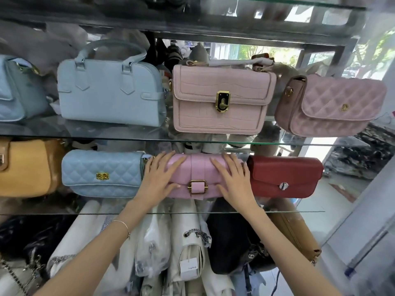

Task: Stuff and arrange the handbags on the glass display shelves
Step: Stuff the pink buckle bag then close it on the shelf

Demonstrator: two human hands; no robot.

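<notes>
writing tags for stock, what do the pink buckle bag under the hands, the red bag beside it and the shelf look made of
Pink buckle bag: smooth leather or faux leather, soft sheen, gold-toned metal buckle. Red bag: smooth, matte leather-like surface with a silver-toned round clasp. Shelf: clear glass, since the wrapped goods below show through it. Real or synthetic leather cannot be told by sight.

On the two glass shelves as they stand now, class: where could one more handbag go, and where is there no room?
Free: the strip of upper shelf glass in front of the pale blue handbag. Crowded: the lower row, where the pink bag under both hands sits tight between quilted blue bag and red bag.
</notes>
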